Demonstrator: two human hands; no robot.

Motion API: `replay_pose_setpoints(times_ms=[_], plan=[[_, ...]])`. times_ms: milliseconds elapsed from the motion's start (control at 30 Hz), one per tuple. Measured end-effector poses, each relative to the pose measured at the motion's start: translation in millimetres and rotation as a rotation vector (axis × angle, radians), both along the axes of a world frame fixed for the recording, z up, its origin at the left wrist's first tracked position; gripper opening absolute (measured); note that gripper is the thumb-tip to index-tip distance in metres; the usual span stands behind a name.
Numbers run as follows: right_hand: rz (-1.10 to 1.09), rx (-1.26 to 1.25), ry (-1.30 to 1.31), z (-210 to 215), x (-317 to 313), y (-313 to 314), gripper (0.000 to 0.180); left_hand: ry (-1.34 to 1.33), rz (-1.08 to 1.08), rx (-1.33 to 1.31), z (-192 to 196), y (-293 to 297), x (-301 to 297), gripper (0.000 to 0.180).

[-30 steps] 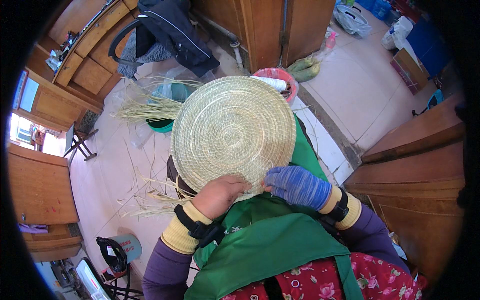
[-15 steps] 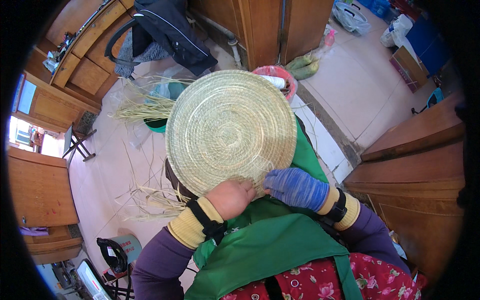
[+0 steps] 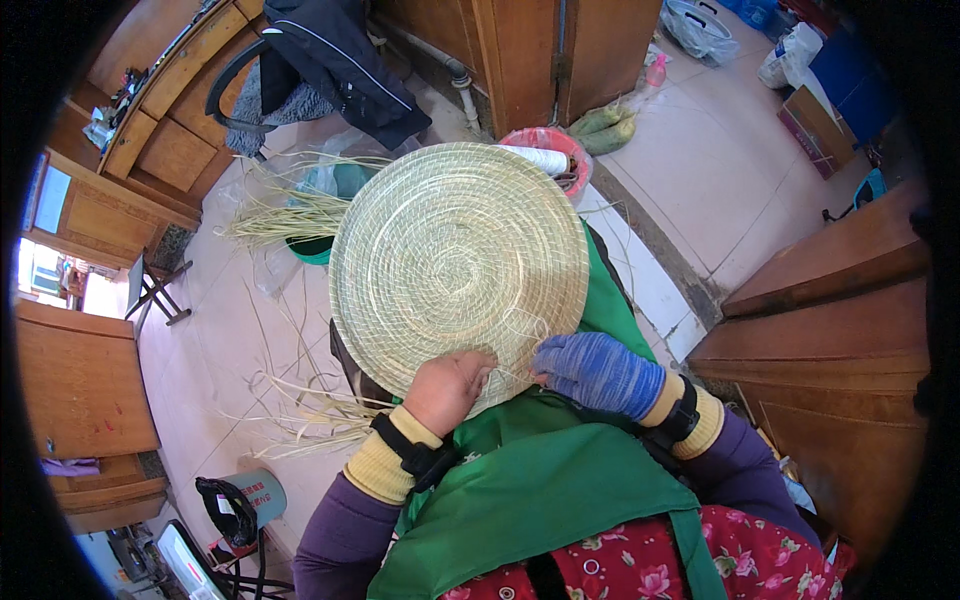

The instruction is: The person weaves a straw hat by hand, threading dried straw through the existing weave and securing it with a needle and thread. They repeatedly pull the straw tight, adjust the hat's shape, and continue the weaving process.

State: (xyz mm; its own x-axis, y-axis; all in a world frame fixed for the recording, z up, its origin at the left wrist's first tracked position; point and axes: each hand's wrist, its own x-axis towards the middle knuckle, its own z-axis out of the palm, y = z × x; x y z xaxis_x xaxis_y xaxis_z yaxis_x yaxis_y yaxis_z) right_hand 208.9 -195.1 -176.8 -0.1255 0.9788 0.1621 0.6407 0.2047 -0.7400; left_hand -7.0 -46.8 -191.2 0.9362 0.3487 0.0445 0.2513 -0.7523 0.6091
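Both hands on round straw mat

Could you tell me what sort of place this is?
Probably a home used for handcraft: tiled floor, wooden cabinets, loose straw, and both hands on a round woven straw mat.

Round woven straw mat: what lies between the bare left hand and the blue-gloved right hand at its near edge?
In the head view, only the near rim of the round woven straw mat shows between the left hand and gloved right hand, with thin loose strands across it.

Round coiled straw mat (pale yellow) tilted over lap.
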Motion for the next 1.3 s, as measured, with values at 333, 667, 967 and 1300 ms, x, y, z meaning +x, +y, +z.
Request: replay_pose_setpoints(times_ms=[333, 667, 967, 1300], plan=[[-0.321, -0.279, 0.349, 56.7, 26.0, -26.2, 0.014, -0.007, 0.243, -0.723, 12.5, 7.8, -14.3, 0.012], [-0.155, 0.0, -0.159, 62.3, 14.0, -4.6, 0.018, 0.067, 0.164, -0.671, 21.0, 8.8, -7.9, 0.01], [0.228, -0.473, -0.643, 6.7, -43.9, 100.3, 0.021, -0.041, -0.055, -0.182, 18.7, 2.2, 4.3, 0.019], [-0.524, -0.245, 0.562, 22.3, 212.1, 109.8, 0.02, 0.144, 0.044, -0.459, 15.9, 14.9, -10.1, 0.007]])
